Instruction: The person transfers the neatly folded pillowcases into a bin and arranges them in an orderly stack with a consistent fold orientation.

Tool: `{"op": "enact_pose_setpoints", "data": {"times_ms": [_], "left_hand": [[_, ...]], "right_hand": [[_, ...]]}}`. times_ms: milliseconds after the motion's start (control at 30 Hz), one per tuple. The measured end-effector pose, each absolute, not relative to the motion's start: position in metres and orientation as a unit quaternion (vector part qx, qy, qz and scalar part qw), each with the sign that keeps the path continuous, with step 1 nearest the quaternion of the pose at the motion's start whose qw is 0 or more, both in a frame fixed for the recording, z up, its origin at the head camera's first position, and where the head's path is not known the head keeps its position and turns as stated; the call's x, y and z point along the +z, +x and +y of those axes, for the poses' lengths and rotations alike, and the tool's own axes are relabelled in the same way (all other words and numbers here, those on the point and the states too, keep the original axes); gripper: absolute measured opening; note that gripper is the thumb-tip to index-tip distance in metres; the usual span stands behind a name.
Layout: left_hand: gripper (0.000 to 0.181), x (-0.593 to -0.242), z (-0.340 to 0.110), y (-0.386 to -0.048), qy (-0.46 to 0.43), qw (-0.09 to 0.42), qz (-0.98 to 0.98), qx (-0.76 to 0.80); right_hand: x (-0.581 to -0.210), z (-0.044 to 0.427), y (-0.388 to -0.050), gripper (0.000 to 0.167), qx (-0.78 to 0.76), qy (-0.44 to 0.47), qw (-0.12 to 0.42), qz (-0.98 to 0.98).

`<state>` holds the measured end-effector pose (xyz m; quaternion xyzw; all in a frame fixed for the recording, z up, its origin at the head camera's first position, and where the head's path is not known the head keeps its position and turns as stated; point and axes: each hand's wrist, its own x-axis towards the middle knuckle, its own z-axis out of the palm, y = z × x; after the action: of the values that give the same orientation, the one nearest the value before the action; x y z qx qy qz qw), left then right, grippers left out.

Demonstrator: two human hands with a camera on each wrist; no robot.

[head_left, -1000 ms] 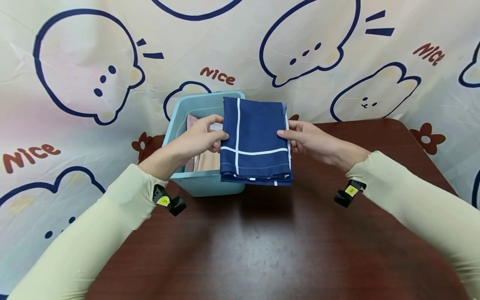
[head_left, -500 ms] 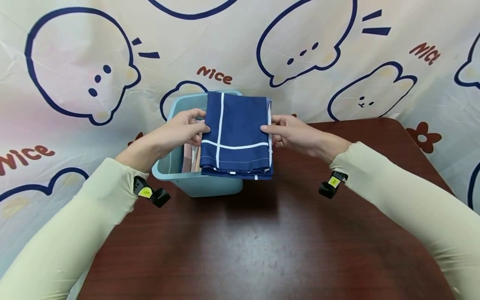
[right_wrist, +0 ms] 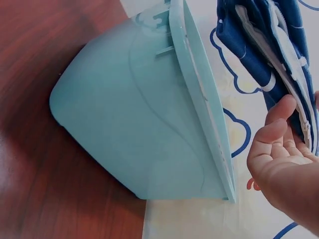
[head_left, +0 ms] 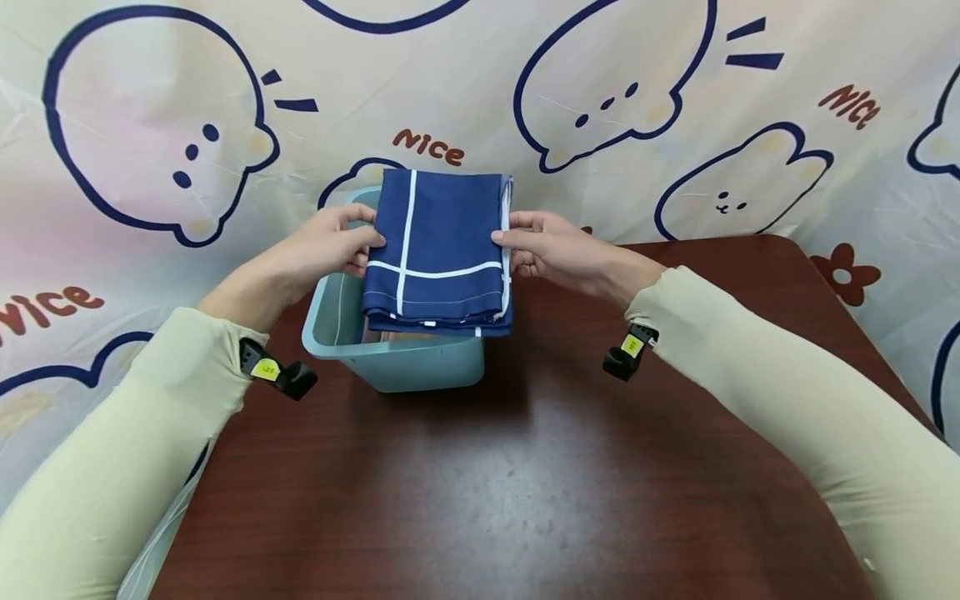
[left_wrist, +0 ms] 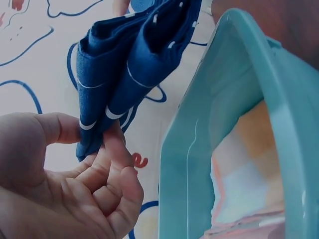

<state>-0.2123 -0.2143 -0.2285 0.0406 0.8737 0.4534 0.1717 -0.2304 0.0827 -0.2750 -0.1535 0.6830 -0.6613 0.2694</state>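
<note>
A folded navy cloth point(head_left: 446, 225) with white crossing lines is held up above the light-blue plastic bin point(head_left: 408, 367). My left hand point(head_left: 318, 250) pinches its left edge between thumb and fingers; my right hand point(head_left: 558, 250) pinches the opposite edge. Thick folded layers of the cloth point(left_wrist: 144, 59) show in the left wrist view, over my left thumb and fingers. On the right-hand side of the cloth point(right_wrist: 279, 55), a white strip that looks like a zipper runs between the layers. Checked peach and pale fabric point(left_wrist: 249, 164) lies inside the bin, mostly hidden from the head view.
The bin stands on a dark reddish-brown table point(head_left: 510, 492), near its back edge. Behind it hangs a pale printed curtain point(head_left: 480, 92) with bear outlines and red lettering. Each sleeve carries a small black wrist camera point(head_left: 277, 369).
Both hands have carried the folded cloth left and slightly farther away, from the bin's right side to above its opening. It now covers more of the bin and the fabric inside.
</note>
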Motion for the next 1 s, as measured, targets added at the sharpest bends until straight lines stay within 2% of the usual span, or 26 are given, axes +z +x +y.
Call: {"op": "enact_pose_setpoints", "data": {"times_ms": [400, 1000], "left_hand": [[0.032, -0.231, -0.236, -0.223, 0.027, 0.168, 0.881, 0.441], [0.027, -0.24, -0.254, -0.234, 0.017, 0.204, 0.884, 0.419]], "right_hand": [[-0.277, 0.056, -0.244, 0.038, -0.645, -0.126, 0.246, 0.713], [-0.283, 0.033, -0.247, 0.041, -0.576, -0.095, 0.239, 0.776]]}}
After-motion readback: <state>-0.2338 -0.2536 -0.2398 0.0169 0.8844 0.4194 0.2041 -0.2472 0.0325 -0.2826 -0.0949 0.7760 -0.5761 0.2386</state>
